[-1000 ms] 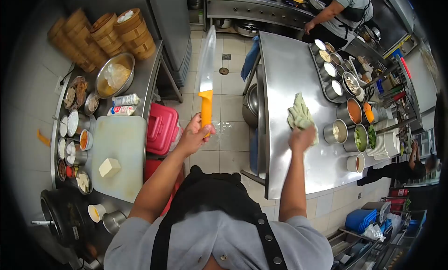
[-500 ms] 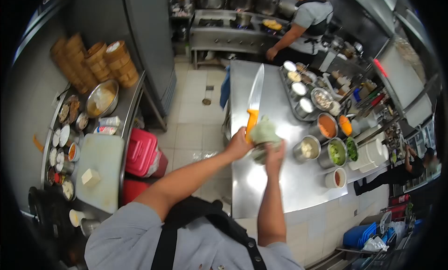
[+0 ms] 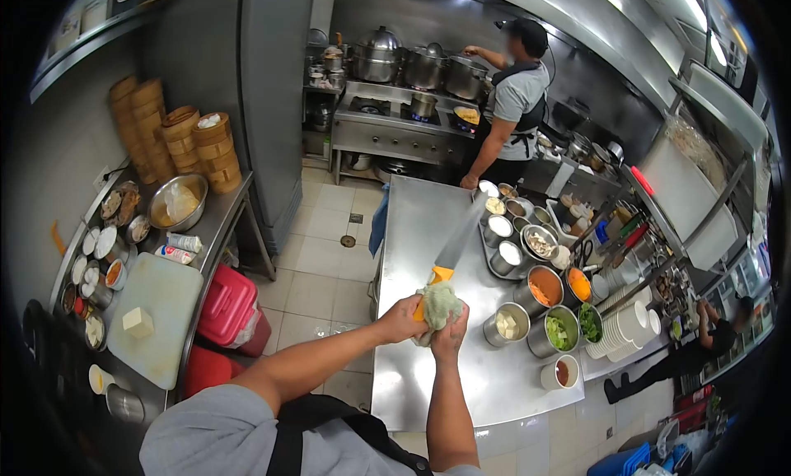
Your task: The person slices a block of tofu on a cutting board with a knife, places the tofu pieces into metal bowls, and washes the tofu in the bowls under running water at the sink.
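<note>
In front of me, above the steel table (image 3: 404, 385), I hold a large kitchen knife (image 3: 442, 273) with a yellow-orange handle, its blade pointing away and blurred by motion. My left hand (image 3: 401, 319) is closed at the lower end of the handle. A pale green cloth (image 3: 443, 301) is bunched over the handle, and my right hand (image 3: 449, 334) grips it from the right side. Part of the handle is hidden under the cloth and fingers.
Metal pots of chopped vegetables (image 3: 559, 332) and a tray of small containers (image 3: 504, 270) stand on the table's right. To the left, a cutting board (image 3: 156, 344) holds a white block (image 3: 138, 322). One person (image 3: 517, 105) works at the stove; another (image 3: 710, 338) stands far right.
The cloth has moved from beside the knife onto its handle, and both hands have come closer together. The camera view has tilted up, showing more of the stove.
</note>
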Motion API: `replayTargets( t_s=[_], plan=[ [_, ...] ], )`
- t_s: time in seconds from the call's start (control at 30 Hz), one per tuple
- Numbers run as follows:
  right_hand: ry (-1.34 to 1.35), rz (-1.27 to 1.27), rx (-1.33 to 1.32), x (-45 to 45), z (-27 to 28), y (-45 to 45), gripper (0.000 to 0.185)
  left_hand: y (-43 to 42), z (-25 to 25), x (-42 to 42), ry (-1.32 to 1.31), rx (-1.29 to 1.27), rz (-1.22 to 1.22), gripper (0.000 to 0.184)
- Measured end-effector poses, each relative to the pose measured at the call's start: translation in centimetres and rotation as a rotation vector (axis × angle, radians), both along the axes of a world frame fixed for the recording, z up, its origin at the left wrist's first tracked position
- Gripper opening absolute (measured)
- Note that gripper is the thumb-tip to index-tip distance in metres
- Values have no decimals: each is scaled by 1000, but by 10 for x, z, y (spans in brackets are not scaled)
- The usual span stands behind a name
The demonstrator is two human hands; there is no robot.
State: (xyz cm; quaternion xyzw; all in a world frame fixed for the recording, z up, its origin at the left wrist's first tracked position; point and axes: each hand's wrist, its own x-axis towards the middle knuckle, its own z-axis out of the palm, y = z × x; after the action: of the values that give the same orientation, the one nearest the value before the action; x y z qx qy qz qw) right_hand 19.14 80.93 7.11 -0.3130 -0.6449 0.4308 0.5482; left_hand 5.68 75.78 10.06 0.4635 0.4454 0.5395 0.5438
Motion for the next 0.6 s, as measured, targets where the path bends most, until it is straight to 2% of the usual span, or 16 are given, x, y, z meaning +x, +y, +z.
replayTargets(
  t_s=[0.07,0.2,0.27,0.3,0.4,0.5,0.53,0.57,0.6],
  plan=[
    [-189,-68,130,4,-5,0,39,0,2,-7,-72,28,55,32],
    [-417,-245,15,27,-9,14,38,-6,7,-47,33,17,207,27],
    [-664,-391,56,37,-14,29,37,-25,17,-68,72,21,262,25],
    [-862,-389,166,44,-24,39,41,-32,12,-79,109,11,258,22],
    [-1143,-741,321,16,-40,32,47,-57,4,-100,123,-44,322,20],
    [-500,-71,-34,-70,-13,-2,47,-74,-25,-119,78,0,382,20],
    [-250,270,-237,-102,-19,-7,49,-80,-35,-129,72,17,423,21],
    [-154,388,-236,-135,-3,-26,47,-86,-38,-140,84,4,381,33],
    [-56,527,-245,-173,16,-49,44,-88,-57,-153,464,231,497,45]
  ],
)
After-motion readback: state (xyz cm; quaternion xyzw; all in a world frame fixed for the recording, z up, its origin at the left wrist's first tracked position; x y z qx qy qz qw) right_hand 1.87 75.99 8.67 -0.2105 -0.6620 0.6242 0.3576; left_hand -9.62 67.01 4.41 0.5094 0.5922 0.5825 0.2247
